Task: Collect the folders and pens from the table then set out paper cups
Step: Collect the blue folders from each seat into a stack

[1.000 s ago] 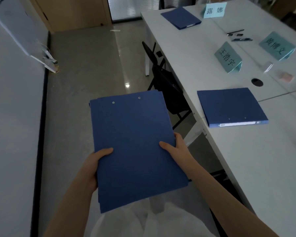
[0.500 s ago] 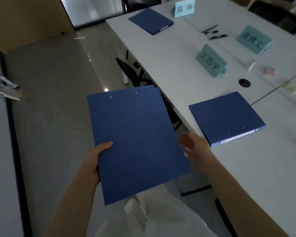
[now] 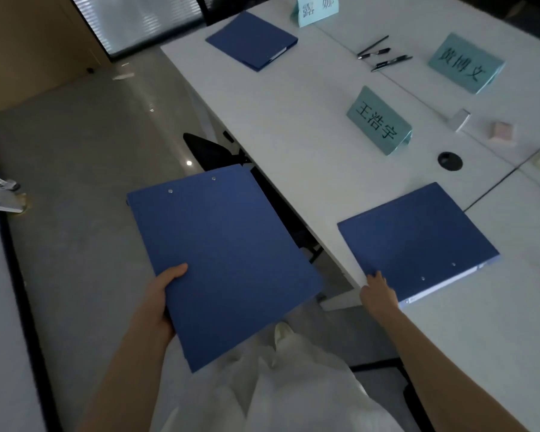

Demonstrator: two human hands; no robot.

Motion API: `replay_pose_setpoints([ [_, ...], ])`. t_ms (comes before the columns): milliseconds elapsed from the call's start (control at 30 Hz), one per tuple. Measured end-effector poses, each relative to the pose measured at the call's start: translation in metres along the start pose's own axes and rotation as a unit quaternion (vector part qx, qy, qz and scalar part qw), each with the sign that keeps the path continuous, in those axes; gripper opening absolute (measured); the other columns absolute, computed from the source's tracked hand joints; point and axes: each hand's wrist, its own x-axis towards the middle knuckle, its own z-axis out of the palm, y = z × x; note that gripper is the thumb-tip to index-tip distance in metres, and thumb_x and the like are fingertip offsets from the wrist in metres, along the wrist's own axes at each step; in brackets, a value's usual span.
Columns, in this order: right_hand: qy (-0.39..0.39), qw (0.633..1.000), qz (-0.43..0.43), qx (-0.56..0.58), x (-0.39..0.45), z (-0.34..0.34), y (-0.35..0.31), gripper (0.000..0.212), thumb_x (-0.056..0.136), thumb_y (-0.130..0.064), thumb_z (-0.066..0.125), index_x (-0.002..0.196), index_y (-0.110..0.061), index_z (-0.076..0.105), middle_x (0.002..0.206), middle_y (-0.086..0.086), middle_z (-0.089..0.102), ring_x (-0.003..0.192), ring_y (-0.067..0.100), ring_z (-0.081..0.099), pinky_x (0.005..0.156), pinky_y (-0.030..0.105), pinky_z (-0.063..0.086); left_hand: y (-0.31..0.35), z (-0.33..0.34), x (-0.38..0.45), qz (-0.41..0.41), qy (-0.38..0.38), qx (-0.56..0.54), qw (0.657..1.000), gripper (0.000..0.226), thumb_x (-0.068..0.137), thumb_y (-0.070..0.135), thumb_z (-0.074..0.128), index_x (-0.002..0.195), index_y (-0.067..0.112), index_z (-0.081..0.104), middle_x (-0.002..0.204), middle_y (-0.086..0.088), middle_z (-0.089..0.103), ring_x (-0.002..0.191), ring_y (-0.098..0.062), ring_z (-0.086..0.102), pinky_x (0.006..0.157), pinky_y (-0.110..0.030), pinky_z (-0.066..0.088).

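I hold a blue stack (image 3: 228,263) of folders off the edge of the white surface (image 3: 293,120), my left hand (image 3: 159,304) gripping its near left edge, thumb on top and the other fingers hidden beneath. My right hand (image 3: 378,291) reaches to the near corner of a blue folder (image 3: 415,238) lying flat on the surface; its fingers touch that corner, but I cannot tell whether they are spread or pinching it. Beyond that folder, a teal name card (image 3: 378,121) stands upright, with a dark cable hole (image 3: 449,160) just to the right of it. Farther along the surface from the folder lies a second folder (image 3: 251,40), near the far corner. Three pens (image 3: 382,56) lie close together to the right of that second folder, between two more name cards (image 3: 466,62). A black chair (image 3: 212,151) sits tucked under the surface, just past the stack.
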Motion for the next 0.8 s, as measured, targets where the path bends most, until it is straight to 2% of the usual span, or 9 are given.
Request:
replay_pose_setpoints([
  [133,-0.003,1.000,-0.001,0.018,-0.017,0.030,-0.007,0.051,0.096,-0.012,0.033,0.145,-0.003,0.026,0.158,0.012,0.013,0.137,0.033,0.030,0.105,0.040,0.033,0.012,0.006,0.013,-0.001,-0.011,0.015,1.000,0.021,0.086,0.020,0.064,0.107,0.020,0.064,0.098,-0.004,0.075,0.094,-0.032,0.068,0.074,-0.048,0.054],
  [233,-0.004,0.999,-0.015,0.038,-0.027,0.043,-0.014,0.046,0.095,-0.010,0.037,0.141,-0.005,0.035,0.150,0.013,0.030,0.127,0.036,0.042,0.097,0.039,0.036,0.020,0.008,0.020,0.001,-0.020,0.026,0.999,0.020,0.087,0.019,0.063,0.106,0.020,0.065,0.102,-0.003,0.074,0.094,-0.031,0.068,0.075,-0.047,0.053],
  [300,0.020,0.994,-0.016,0.111,-0.036,0.040,-0.017,0.031,0.093,-0.010,0.041,0.121,-0.009,0.051,0.124,0.017,0.052,0.107,0.037,0.052,0.081,0.036,0.037,0.026,0.010,0.025,-0.005,-0.035,0.036,0.999,0.020,0.087,0.019,0.063,0.107,0.019,0.065,0.102,-0.004,0.074,0.094,-0.030,0.068,0.075,-0.046,0.053],
  [367,0.091,0.971,0.021,0.222,-0.042,0.034,-0.013,0.011,0.091,-0.013,0.043,0.091,-0.012,0.054,0.091,0.012,0.057,0.083,0.030,0.051,0.068,0.032,0.035,0.033,0.012,0.029,-0.010,-0.051,0.043,0.998,0.020,0.087,0.019,0.062,0.106,0.017,0.066,0.099,-0.004,0.075,0.092,-0.029,0.068,0.073,-0.043,0.052],
  [467,0.193,0.895,0.164,0.368,-0.040,0.026,0.008,0.015,0.086,-0.004,0.043,0.075,-0.010,0.050,0.068,0.011,0.048,0.068,0.024,0.042,0.062,0.031,0.034,0.039,0.015,0.035,-0.013,-0.071,0.052,0.996,0.018,0.088,0.020,0.061,0.105,0.018,0.066,0.092,-0.002,0.077,0.093,-0.028,0.068,0.074,-0.043,0.051],
  [567,0.156,0.823,0.302,0.455,-0.041,0.031,0.032,0.015,0.085,-0.009,0.051,0.070,-0.007,0.051,0.063,0.007,0.047,0.069,0.027,0.048,0.066,0.038,0.044,0.040,0.017,0.040,-0.014,-0.081,0.057,0.995,0.022,0.087,0.021,0.062,0.108,0.018,0.066,0.096,-0.003,0.077,0.095,-0.029,0.068,0.076,-0.045,0.052],
  [667,0.071,0.767,0.311,0.557,-0.037,0.041,0.039,0.014,0.090,-0.015,0.054,0.079,-0.008,0.053,0.069,0.005,0.048,0.063,0.024,0.050,0.070,0.036,0.047,0.043,0.017,0.045,-0.016,-0.084,0.054,0.995,0.032,0.084,0.021,0.064,0.116,0.017,0.065,0.106,-0.006,0.074,0.097,-0.031,0.068,0.075,-0.045,0.053],
  [767,0.030,0.627,0.319,0.710,-0.033,0.049,0.034,0.018,0.091,-0.010,0.056,0.076,-0.011,0.047,0.075,0.005,0.047,0.063,0.019,0.049,0.069,0.032,0.045,0.045,0.015,0.047,-0.015,-0.084,0.058,0.995,0.031,0.084,0.022,0.064,0.115,0.017,0.065,0.104,-0.005,0.075,0.096,-0.030,0.069,0.075,-0.045,0.053],
  [800,0.028,0.593,0.320,0.738,-0.032,0.050,0.033,0.019,0.090,-0.008,0.057,0.076,-0.011,0.045,0.076,0.005,0.046,0.063,0.019,0.049,0.063,0.032,0.045,0.046,0.015,0.047,-0.017,-0.086,0.060,0.994,0.029,0.085,0.021,0.064,0.113,0.018,0.065,0.101,-0.004,0.076,0.096,-0.029,0.069,0.076,-0.045,0.053],
])
